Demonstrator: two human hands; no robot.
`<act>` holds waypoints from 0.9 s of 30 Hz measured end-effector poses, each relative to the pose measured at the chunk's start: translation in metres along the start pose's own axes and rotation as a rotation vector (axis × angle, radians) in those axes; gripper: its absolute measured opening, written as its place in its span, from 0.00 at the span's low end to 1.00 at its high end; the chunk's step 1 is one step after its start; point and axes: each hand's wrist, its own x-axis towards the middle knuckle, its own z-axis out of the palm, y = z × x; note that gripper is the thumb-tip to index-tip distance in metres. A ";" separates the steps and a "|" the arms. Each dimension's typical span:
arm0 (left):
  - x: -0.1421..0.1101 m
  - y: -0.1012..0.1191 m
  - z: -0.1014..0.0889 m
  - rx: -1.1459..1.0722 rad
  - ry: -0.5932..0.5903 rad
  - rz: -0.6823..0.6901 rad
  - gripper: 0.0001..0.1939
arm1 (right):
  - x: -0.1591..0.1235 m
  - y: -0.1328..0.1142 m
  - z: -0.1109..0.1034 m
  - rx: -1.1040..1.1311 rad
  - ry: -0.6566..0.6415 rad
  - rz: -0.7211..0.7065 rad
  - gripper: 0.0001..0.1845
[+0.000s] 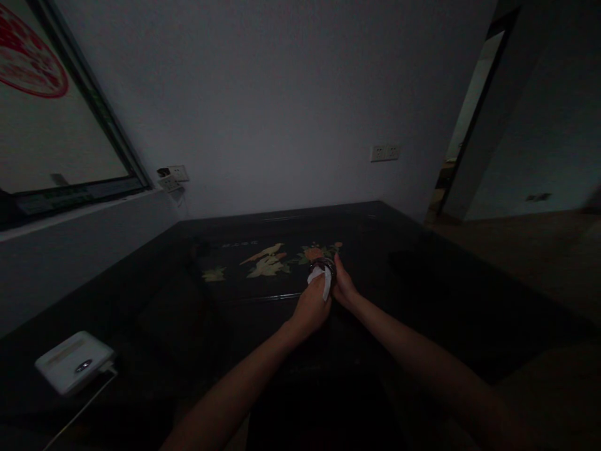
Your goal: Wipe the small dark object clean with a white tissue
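Note:
My left hand (pixel 312 308) is closed on a white cloth or tissue (pixel 327 283) and presses it against a small, dark, shiny round object (pixel 331 265). From the right side, my right hand (pixel 345 287) wraps round the same object, with its thumb or a finger pointing up along the side. The object looks like a small glass or bowl, but dim light and my hands hide most of it. Both hands are over the middle of a dark glossy table (pixel 272 319), close to its painted bird and flower pattern (pixel 267 263).
At the table's left front lies a white box-shaped device (pixel 75 362) with a white cable (pixel 79 410) running off the near edge. Wall sockets (pixel 385 153) sit behind the table, and an adapter (pixel 169 182) hangs at the left corner. A window (pixel 61 113) is at left.

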 end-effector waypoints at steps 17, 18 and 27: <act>0.005 0.006 0.002 -0.380 0.162 -0.245 0.16 | -0.005 0.000 0.003 -0.085 -0.043 -0.050 0.23; 0.004 0.006 0.002 -0.377 0.153 -0.241 0.15 | -0.005 0.000 0.004 -0.085 -0.032 -0.053 0.23; -0.002 -0.003 0.006 -0.153 0.042 -0.085 0.18 | -0.003 0.001 0.001 -0.093 -0.015 -0.064 0.22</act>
